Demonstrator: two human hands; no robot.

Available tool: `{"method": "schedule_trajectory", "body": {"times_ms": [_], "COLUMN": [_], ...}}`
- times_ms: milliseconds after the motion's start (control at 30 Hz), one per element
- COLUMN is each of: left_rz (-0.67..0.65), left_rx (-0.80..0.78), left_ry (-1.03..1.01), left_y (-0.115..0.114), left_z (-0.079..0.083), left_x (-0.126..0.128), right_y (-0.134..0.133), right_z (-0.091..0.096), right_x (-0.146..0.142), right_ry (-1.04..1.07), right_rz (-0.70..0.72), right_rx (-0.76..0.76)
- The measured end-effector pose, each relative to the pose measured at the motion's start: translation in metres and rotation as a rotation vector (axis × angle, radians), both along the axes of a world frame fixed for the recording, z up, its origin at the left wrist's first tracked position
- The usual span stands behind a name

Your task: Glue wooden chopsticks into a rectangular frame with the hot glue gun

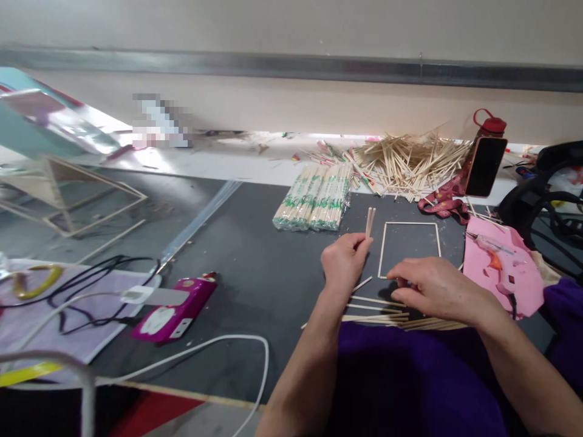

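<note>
- Sticks (373, 317) lie loose on the dark mat (255, 273) closest to us, just past the purple cloth (410, 376) in our lap.
- Our right hand (437, 290) rests over them, fingers curled down and fingertips touching one — whether it is gripped we cannot tell.
- Our left hand (345, 261) pinches a pair of sticks (370, 222) upright between thumb and fingers, low on their length.
- We judge these light, stiff and thin — easy to snap, so best pinched gently near the lower end.
- Beyond the hands a square stick frame (410, 224) lies flat on the mat.
- Farther off sit wrapped bundles (314, 203) and a heap of sticks (410, 159).
</note>
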State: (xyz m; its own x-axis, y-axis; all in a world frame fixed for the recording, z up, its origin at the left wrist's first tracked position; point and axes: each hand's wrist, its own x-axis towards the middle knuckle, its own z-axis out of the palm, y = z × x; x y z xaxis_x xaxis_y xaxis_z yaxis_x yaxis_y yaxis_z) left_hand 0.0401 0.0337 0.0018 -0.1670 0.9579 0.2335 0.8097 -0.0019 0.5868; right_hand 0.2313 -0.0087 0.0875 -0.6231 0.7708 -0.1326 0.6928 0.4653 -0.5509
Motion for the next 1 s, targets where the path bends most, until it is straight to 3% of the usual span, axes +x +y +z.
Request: {"method": "schedule_trajectory", "body": {"times_ms": [233,367,567,667,733,867,1000], "left_rz": [-0.032,-0.020,-0.014,0.019,-0.003,-0.262,-0.441], "left_rx": [0.142,0.089,0.135,0.025,-0.096,-0.510,-0.711], "left_ry": [-0.046,-0.057,-0.157,-0.315,-0.532,-0.931,-0.970], "left_y": [-0.001,0.000,0.001,0.000,-0.004,-0.019,-0.032], "left_z": [-0.006,-0.008,-0.009,-0.002,0.006,0.022,0.030], "left_x": [0.000,0.000,0.001,0.002,0.005,0.015,0.025], "right_y": [0.005,0.007,0.009,0.010,0.012,0.018,0.025], "right_z": [-0.004,-0.007,-0.013,-0.017,-0.020,-0.026,-0.032], "right_x": [0.001,0.003,0.003,0.004,0.005,0.010,0.013], "right_ry": [-0.016,-0.017,0.013,0.097,0.229,0.511,0.720], "right_rz": [-0.004,0.003,-0.013,-0.034,-0.085,-0.339,-0.574], "right_rx": [0.019,0.041,0.047,0.044,0.034,-0.111,-0.297]}}
